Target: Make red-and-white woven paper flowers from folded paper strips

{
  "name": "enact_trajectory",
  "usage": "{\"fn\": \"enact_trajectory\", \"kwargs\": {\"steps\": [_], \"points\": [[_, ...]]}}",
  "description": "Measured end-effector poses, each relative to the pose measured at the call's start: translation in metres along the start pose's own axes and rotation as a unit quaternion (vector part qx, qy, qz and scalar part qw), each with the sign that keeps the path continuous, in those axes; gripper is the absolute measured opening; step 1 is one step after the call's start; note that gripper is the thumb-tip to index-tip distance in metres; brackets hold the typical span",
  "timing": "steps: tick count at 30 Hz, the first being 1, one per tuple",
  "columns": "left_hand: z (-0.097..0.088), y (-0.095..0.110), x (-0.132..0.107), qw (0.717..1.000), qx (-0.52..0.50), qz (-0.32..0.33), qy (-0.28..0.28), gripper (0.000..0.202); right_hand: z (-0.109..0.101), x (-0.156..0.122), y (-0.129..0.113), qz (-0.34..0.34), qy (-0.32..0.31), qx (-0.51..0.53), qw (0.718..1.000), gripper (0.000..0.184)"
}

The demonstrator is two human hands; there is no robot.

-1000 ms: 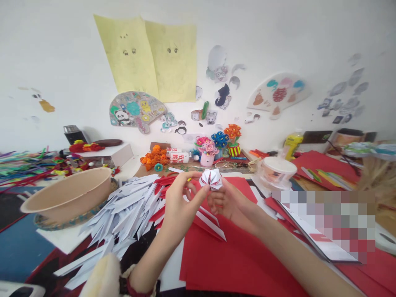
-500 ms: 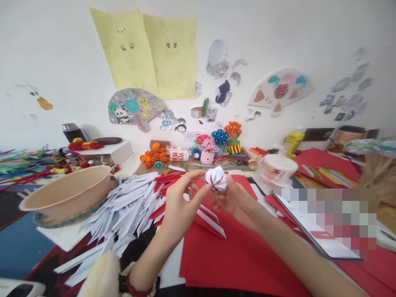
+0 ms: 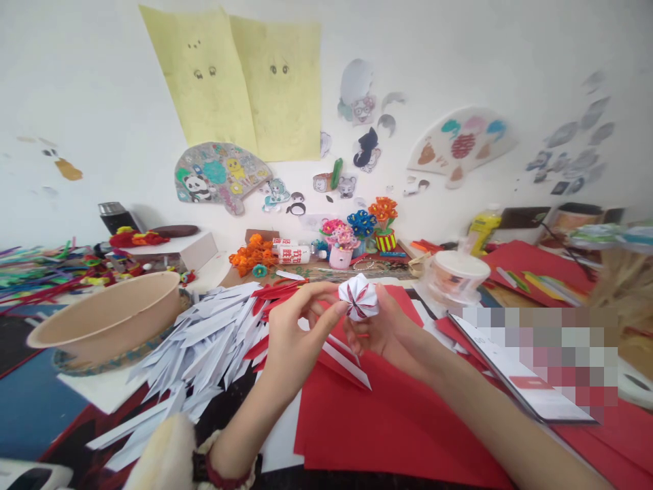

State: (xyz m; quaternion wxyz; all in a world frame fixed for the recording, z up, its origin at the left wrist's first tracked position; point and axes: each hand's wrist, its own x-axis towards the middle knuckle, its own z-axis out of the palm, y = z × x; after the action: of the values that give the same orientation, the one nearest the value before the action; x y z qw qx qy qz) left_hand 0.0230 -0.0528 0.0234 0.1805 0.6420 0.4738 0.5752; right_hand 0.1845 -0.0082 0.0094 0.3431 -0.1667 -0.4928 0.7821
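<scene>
A small white and red folded paper ball (image 3: pixel 358 298) is held up over the table between both hands. My left hand (image 3: pixel 300 333) pinches it from the left, with thumb and fingers at its edge. From the right, my right hand (image 3: pixel 390 333) grips it with curled fingers, partly hidden behind the ball. Red slits spread like petals from a dark centre on its near face. Below the hands lie red sheets of paper (image 3: pixel 388 422) and several red and white folded strips (image 3: pixel 344 367). To the left is a heap of white folded paper strips (image 3: pixel 204 340).
A beige oval basin (image 3: pixel 107 309) stands at left. A tablet-like screen (image 3: pixel 525 371), partly pixelated, leans at right. Behind are a white round container (image 3: pixel 459 272), craft flowers in pots (image 3: pixel 341 255) and a white box (image 3: pixel 191 248). Decorated fans (image 3: pixel 222 173) hang on the wall.
The paper ball has turned so its petal-like red slits face me more fully. Both hands keep hold of it. The whole view has shifted slightly.
</scene>
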Motion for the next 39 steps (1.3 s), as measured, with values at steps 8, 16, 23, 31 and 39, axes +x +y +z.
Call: {"fn": "enact_trajectory", "kwargs": {"steps": [8, 16, 23, 31, 39], "points": [[0.0004, 0.0013, -0.0024, 1.000, -0.012, 0.008, 0.009, 0.015, -0.0013, -0.0004, 0.0001, 0.000, 0.013, 0.000, 1.000, 0.055], [0.0004, 0.0043, -0.0048, 1.000, -0.007, 0.024, 0.009, 0.012, -0.0026, -0.0009, -0.0015, -0.011, -0.007, -0.017, 1.000, 0.057], [-0.0006, 0.0041, -0.0047, 0.999, 0.012, 0.049, 0.004, 0.011, -0.0046, 0.0004, -0.0002, -0.031, 0.002, -0.042, 0.999, 0.054], [0.0005, 0.0037, -0.0042, 0.999, 0.023, 0.049, -0.006, 0.011, -0.0061, 0.0012, 0.0009, -0.064, 0.032, -0.063, 0.995, 0.050], [-0.0003, 0.0011, -0.0068, 0.999, 0.011, 0.051, -0.011, 0.009, -0.0011, -0.0001, -0.0024, -0.038, 0.022, -0.047, 0.998, 0.056]]}}
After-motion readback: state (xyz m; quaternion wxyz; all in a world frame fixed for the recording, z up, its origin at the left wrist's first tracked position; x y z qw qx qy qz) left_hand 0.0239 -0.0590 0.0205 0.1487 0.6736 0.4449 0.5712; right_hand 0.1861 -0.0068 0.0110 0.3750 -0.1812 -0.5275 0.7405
